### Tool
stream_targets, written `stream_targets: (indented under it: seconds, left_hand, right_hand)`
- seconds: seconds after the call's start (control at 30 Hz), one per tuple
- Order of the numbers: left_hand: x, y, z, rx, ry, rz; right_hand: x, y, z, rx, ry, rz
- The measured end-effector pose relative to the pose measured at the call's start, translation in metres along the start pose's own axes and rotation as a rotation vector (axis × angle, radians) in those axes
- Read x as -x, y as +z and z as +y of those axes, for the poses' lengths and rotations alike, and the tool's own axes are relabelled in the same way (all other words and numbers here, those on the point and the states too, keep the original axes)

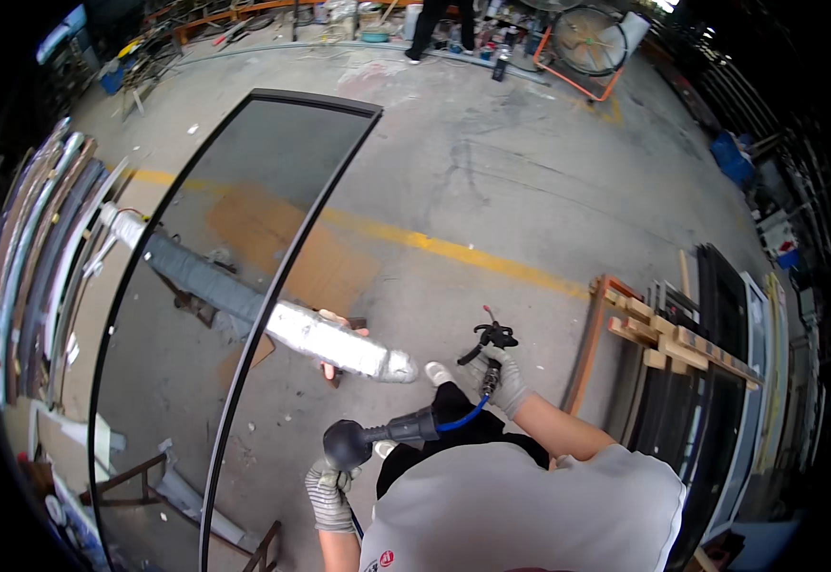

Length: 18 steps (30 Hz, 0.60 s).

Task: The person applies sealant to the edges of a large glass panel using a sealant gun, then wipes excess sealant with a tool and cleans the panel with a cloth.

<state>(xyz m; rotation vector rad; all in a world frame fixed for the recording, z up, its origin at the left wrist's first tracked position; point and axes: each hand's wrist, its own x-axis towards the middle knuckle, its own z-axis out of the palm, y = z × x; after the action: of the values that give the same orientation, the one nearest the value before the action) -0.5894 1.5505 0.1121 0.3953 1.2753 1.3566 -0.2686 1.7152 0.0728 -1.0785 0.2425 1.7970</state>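
Observation:
My right hand (508, 383), in a pale knit glove, is closed round a black trigger gun (494, 337) with a small red tip. From it a blue hose (468, 418) runs toward a dark tool (345, 445) with a round bulb end and a thick ribbed body. My left hand (329, 488), in a striped glove, is closed at the underside of that bulb. To the left, a large black-framed glass pane (277, 143) lies across a padded beam (325, 338) wrapped in silver and grey. Skin-coloured patches at the beam's edges are too unclear to identify.
Stacked long profiles (48, 248) stand at the far left. At right are wooden blocks (658, 336) on a rack beside dark frames (716, 296). A flat cardboard sheet (344, 262) lies on the floor. Beyond are a person's legs (427, 33) and a floor fan (589, 43).

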Motion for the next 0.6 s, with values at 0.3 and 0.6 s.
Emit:
stream_targets:
  seconds: [0.3, 0.6]
  left_hand:
    - [-0.040, 0.079, -0.011, -0.067, -0.176, 0.132]
    - [-0.052, 0.156, -0.005, -0.060, -0.234, 0.371]
  right_hand:
    - [-0.105, 0.057, -0.114, 0.189, 0.094, -0.153]
    - [-0.178, 0.145, -0.167, 0.233, 0.014, -0.398]
